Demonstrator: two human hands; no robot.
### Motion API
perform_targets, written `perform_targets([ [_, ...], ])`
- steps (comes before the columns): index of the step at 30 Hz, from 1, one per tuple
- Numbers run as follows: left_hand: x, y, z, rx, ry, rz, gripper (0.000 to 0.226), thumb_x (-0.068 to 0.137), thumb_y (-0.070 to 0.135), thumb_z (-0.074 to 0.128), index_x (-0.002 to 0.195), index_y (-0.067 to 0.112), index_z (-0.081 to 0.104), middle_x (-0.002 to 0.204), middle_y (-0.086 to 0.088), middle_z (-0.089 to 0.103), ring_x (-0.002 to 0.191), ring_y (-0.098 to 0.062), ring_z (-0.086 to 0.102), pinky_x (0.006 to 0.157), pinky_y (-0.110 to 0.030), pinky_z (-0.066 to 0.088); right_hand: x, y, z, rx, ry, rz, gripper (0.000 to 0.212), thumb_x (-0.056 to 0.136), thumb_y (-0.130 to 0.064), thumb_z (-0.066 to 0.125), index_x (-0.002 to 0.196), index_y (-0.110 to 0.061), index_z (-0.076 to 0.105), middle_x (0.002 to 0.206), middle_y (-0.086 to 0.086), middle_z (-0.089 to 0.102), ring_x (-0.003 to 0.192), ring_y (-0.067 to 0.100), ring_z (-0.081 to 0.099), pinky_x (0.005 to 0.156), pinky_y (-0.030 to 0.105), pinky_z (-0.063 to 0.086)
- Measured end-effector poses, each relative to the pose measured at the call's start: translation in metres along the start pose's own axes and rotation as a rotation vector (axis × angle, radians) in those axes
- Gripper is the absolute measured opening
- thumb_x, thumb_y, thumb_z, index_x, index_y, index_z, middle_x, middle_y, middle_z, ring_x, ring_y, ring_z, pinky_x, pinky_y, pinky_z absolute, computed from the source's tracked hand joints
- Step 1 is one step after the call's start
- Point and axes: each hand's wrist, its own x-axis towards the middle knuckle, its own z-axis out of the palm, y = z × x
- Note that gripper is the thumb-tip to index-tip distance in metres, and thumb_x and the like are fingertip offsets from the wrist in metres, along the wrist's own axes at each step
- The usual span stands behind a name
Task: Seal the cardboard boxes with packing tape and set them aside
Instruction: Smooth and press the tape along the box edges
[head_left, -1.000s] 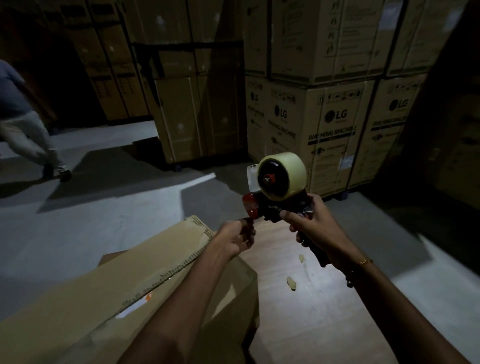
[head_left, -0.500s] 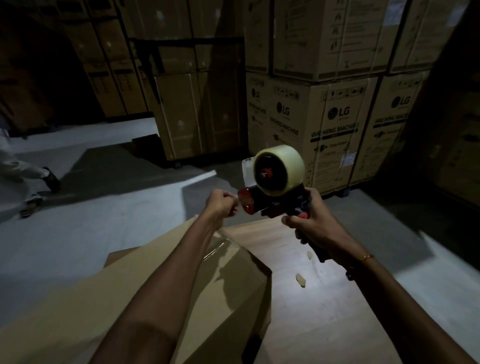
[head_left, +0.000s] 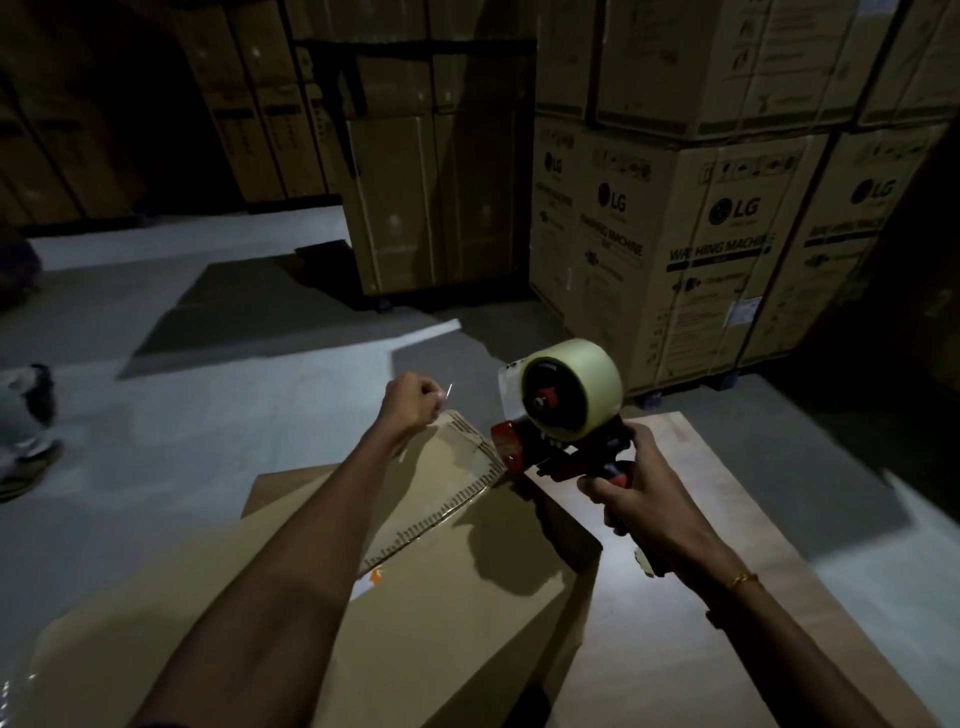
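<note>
The right hand (head_left: 641, 499) grips the red-and-black handle of a tape dispenser (head_left: 558, 441), fingers curled round it, with a thin gold bracelet (head_left: 742, 578) on the wrist. The dispenser is held upright, and its roll of pale packing tape (head_left: 576, 387) sits on top, the red hub facing the camera. The red front end of the dispenser lies just above the far right edge of the cardboard box (head_left: 441, 597).

The left hand (head_left: 410, 402) is closed in a fist to the left of the dispenser, above the far end of the box. A small glint shows at its fingertips, apparently the pulled-out end of the tape; whether the fingers actually pinch it cannot be told in the dim light.

The box lies flat and long under both forearms, running from the near left towards the far right, with a serrated printed strip (head_left: 447, 512) along its upper flap and a small orange-and-white label (head_left: 371, 579) beneath the left forearm. It rests partly on a pale wooden board (head_left: 727, 519) on the grey concrete floor (head_left: 208, 415).

Beyond stand stacked cartons printed "LG Washing Machine" (head_left: 727, 249), with darker stacks (head_left: 415, 197) to their left. At the left edge, another person's shoe (head_left: 26, 462) is partly visible.
</note>
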Motion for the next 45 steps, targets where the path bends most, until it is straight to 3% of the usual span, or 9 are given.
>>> perform_targets([
  [6,0.010,-0.012,0.005,0.061,-0.060,0.028,0.016,0.096,0.005,0.063,0.084,0.004,0.074,0.084,-0.015,0.072,0.084,-0.027,0.069,0.080,-0.042,0.058,0.006,0.003,0.017,-0.024,0.021,0.041,0.064,0.093,-0.011,0.070,0.139,-0.034,0.032,0.109,0.002,0.069,0.071,0.011,0.064,0.059,0.023,0.052],
  [11,0.014,-0.018,0.011,0.140,-0.067,0.057,0.016,0.098,0.008,0.061,0.088,0.006,0.074,0.087,-0.012,0.072,0.089,-0.026,0.068,0.083,-0.042,0.055,0.011,0.003,0.025,-0.052,0.037,0.052,0.066,0.093,-0.009,0.070,0.141,-0.032,0.032,0.108,-0.003,0.067,0.081,0.008,0.061,0.061,0.021,0.050],
  [15,0.017,-0.018,0.013,0.175,-0.069,0.078,0.017,0.099,0.008,0.060,0.090,0.007,0.074,0.089,-0.009,0.071,0.087,-0.021,0.065,0.074,-0.031,0.047,0.013,0.001,0.029,-0.093,0.054,0.055,0.066,0.092,-0.011,0.072,0.140,-0.032,0.032,0.108,-0.006,0.066,0.085,0.012,0.064,0.070,0.030,0.052],
  [21,0.019,-0.020,0.015,0.207,-0.080,0.104,0.016,0.099,0.009,0.060,0.091,0.010,0.074,0.090,-0.008,0.070,0.087,-0.020,0.065,0.081,-0.036,0.052,0.013,0.001,0.030,-0.111,0.065,0.078,0.068,0.091,-0.012,0.072,0.141,-0.034,0.031,0.107,-0.006,0.067,0.095,0.018,0.068,0.079,0.041,0.060],
  [28,0.019,-0.021,0.017,0.206,-0.068,0.107,0.016,0.099,0.010,0.061,0.094,0.007,0.075,0.087,-0.004,0.068,0.085,-0.017,0.063,0.075,-0.029,0.045,0.014,0.001,0.031,-0.122,0.063,0.098,0.067,0.091,-0.013,0.072,0.141,-0.033,0.031,0.107,-0.004,0.067,0.097,0.019,0.069,0.084,0.050,0.059],
  [34,0.023,-0.024,0.018,0.214,-0.081,0.097,0.014,0.099,0.011,0.062,0.094,0.008,0.075,0.091,-0.007,0.070,0.087,-0.018,0.064,0.076,-0.030,0.046,0.016,0.002,0.030,-0.123,0.052,0.094,0.064,0.092,-0.014,0.072,0.139,-0.031,0.032,0.110,-0.004,0.067,0.085,0.016,0.067,0.069,0.033,0.055],
  [38,0.023,-0.023,0.016,0.211,-0.097,0.097,0.014,0.099,0.011,0.062,0.093,0.009,0.075,0.092,-0.007,0.070,0.084,-0.017,0.063,0.073,-0.030,0.048,0.016,0.003,0.029,-0.100,0.052,0.101,0.063,0.091,-0.014,0.072,0.135,-0.036,0.032,0.104,-0.005,0.067,0.080,0.012,0.066,0.066,0.030,0.051],
  [42,0.025,-0.023,0.014,0.201,-0.086,0.078,0.015,0.098,0.011,0.062,0.093,0.010,0.075,0.096,-0.011,0.073,0.092,-0.024,0.066,0.085,-0.039,0.056,0.015,0.002,0.029,-0.070,0.055,0.097,0.061,0.092,-0.013,0.072,0.132,-0.038,0.033,0.102,-0.006,0.067,0.080,0.011,0.065,0.065,0.028,0.050],
  [45,0.028,-0.023,0.012,0.188,-0.066,0.070,0.017,0.096,0.011,0.063,0.083,0.016,0.072,0.092,-0.012,0.074,0.092,-0.028,0.068,0.086,-0.042,0.057,0.014,0.002,0.030,-0.027,0.073,0.106,0.061,0.092,-0.012,0.071,0.135,-0.034,0.033,0.102,-0.002,0.066,0.082,0.010,0.063,0.069,0.029,0.050],
])
